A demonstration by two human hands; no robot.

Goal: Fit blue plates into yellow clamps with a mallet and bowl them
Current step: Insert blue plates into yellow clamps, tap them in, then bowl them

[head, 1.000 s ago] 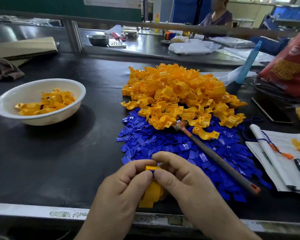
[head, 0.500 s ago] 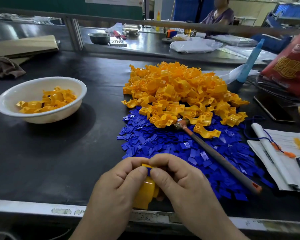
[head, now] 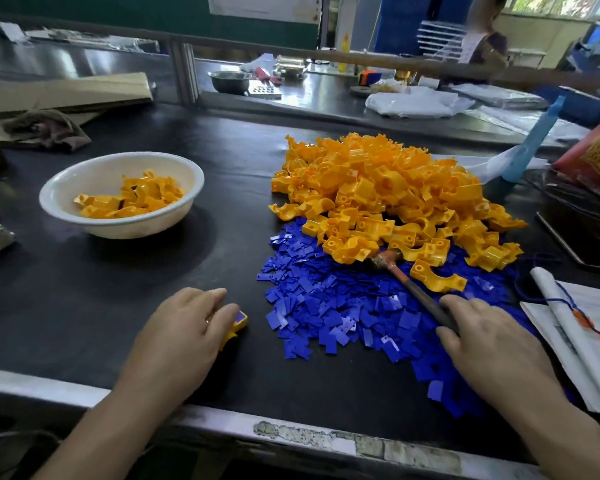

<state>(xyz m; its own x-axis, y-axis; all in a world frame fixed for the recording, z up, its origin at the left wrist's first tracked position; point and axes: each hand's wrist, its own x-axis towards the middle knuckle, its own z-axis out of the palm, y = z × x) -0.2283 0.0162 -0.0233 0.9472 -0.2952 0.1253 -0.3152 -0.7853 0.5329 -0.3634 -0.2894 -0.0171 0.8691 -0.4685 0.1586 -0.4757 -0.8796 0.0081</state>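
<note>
Clamp [head: 237,328] w/ blue plate on top sits on the mat [head: 84,306], pinned under left hand [head: 184,337] fingertips. Right hand [head: 489,344] at 3 o'clock of it, fingers curled on mallet [head: 416,292] handle atop plates [head: 343,306]. Clamp pile [head: 388,202] at 1 o'clock, bowl [head: 118,192] w/ clamps at 11.

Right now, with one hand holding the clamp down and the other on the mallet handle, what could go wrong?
1. The left hand covers most of the yellow clamp on the black mat, so a mallet blow could land on the fingers.
2. The mallet lies with its head against the clamp pile; lifting it may scatter clamps and blue plates.
3. The plate looks only partly seated; a skewed strike might jam it.
</note>
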